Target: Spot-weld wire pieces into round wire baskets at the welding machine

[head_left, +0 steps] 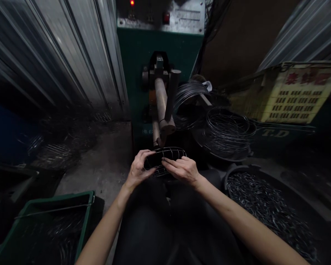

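A round wire basket frame [171, 150] is held low in front of the green machine [135, 48], just under the tip of its metal arms. My left hand [140, 167] grips the left side of the frame, with thumb and fingers around its rim. At the right, my right hand [182, 168] has its fingers closed at the wires, the index finger reaching toward the middle. Whether a small piece is between those fingers is too dark to tell. A thick metal cylinder [162, 99] points from the machine toward the frame.
Coiled wire [191, 92] hangs right of the machine, with wire rings [228, 125] beside it. A black tub [231, 168] of small metal pieces lies at right, a yellow crate [300, 92] behind. A green crate [91, 206] stands at lower left.
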Demonstrator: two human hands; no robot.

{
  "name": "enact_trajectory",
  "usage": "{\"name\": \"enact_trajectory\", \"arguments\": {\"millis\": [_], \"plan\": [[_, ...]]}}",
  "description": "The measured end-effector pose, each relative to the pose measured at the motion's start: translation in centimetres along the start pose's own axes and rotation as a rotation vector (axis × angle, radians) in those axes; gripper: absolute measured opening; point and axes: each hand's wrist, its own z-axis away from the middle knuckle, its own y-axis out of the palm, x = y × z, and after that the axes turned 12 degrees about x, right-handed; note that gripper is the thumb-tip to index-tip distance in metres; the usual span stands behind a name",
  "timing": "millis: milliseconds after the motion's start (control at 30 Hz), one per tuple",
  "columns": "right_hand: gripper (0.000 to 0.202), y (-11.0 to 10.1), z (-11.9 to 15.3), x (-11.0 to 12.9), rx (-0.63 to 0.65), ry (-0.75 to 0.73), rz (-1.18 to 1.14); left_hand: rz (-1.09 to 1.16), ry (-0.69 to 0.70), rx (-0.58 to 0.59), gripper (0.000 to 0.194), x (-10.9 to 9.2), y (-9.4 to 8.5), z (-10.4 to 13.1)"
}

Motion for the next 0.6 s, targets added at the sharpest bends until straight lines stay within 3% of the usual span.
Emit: {"name": "enact_trajectory", "arguments": {"millis": [500,600], "plan": [[0.023,0.6,-1.1,0.0,-0.050,0.042,0.137,0.013,0.015,-0.013,0.047,2.0,0.3,-1.5],[0.026,0.8,-1.1,-0.1,-0.009,0.046,0.153,-0.004,0.012,-0.009,0.048,2.1,0.2,-1.8]]}}
